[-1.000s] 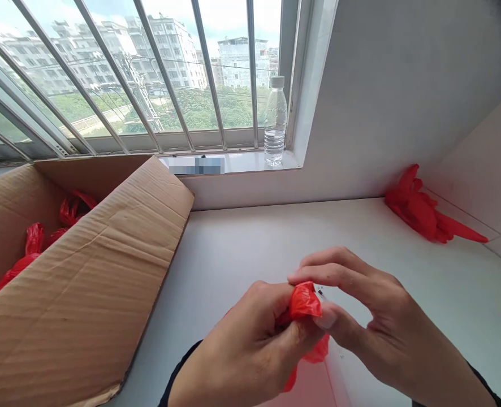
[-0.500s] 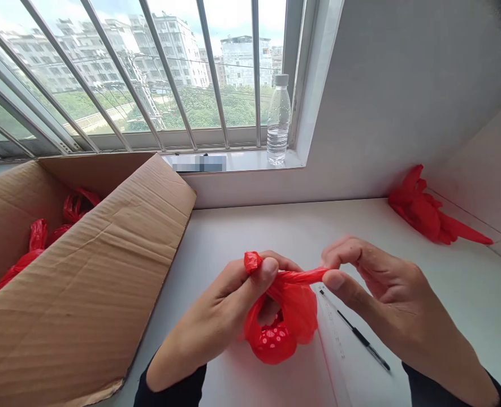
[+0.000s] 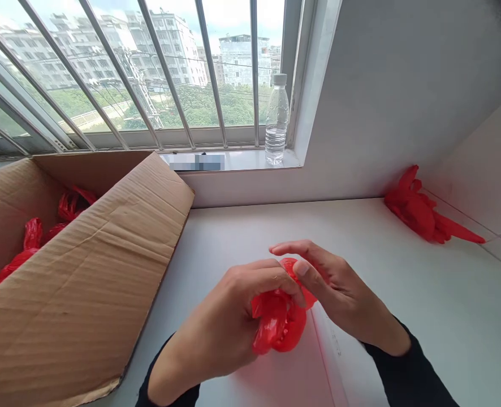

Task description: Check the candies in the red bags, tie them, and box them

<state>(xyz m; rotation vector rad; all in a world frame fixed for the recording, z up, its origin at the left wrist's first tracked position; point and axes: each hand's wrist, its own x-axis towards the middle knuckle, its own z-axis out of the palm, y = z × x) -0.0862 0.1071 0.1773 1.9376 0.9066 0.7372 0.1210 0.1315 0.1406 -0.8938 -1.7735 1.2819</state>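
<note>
A red plastic bag, bunched up and twisted, is in front of me above the table. My left hand is closed round it, the fingers curled over its top and a folded red end hanging below them. Close against the bag's right side is my right hand. Its index finger is stretched out over the top and its thumb is held apart, beside the red film. Whether the thumb presses on the plastic I cannot tell. What lies inside the bag is hidden.
On the left stands an open cardboard box with red plastic bags in it. Another red bag lies in the table's far right corner. A part-filled water bottle stands on the sill by the barred window. Below my hands is a white sheet.
My right hand has moved left to the bag and its pinch on the stretched red strand has opened. My left hand has turned over with the bag. The black pen is now hidden.
</note>
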